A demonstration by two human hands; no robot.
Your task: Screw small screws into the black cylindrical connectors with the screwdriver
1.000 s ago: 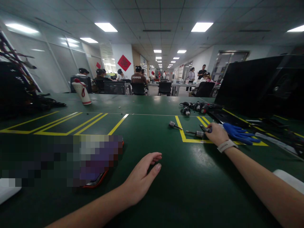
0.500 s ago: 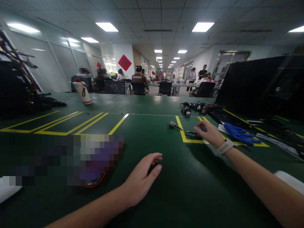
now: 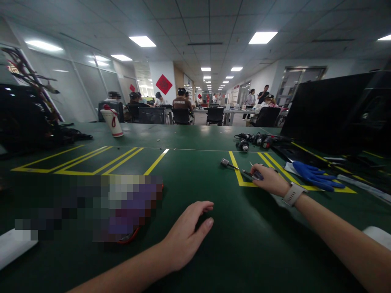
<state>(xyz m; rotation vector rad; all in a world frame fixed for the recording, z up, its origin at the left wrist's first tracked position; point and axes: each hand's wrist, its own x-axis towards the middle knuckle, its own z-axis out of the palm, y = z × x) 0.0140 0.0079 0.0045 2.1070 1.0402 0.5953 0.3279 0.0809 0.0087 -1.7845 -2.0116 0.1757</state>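
My right hand [image 3: 269, 179], with a pale watch on the wrist, reaches over the taped area. Its fingers are closed round the dark handle of a screwdriver-like tool [image 3: 248, 173], whose metal shank points left. Left of that tool lies a short metal piece with a thick knurled head [image 3: 225, 162] and a thin dark shaft, crossing a yellow tape line. My left hand [image 3: 191, 232] hovers over the green table [image 3: 232, 252], thumb apart from the fingers, holding nothing. Nearest to it is a purple item with a red-orange edge [image 3: 134, 215], mostly pixelated.
Black tools with metal collars [image 3: 244, 144] lie further back. A blue glove [image 3: 316, 176] and a large black screen [image 3: 332, 110] are at right. A white cup [image 3: 112, 122] stands far left, by dark cables [image 3: 73, 132]. People sit beyond the table.
My right hand has come down and its fingers have closed on the handle of the screwdriver-like tool. The whole view has shifted slightly; my left hand keeps its pose.
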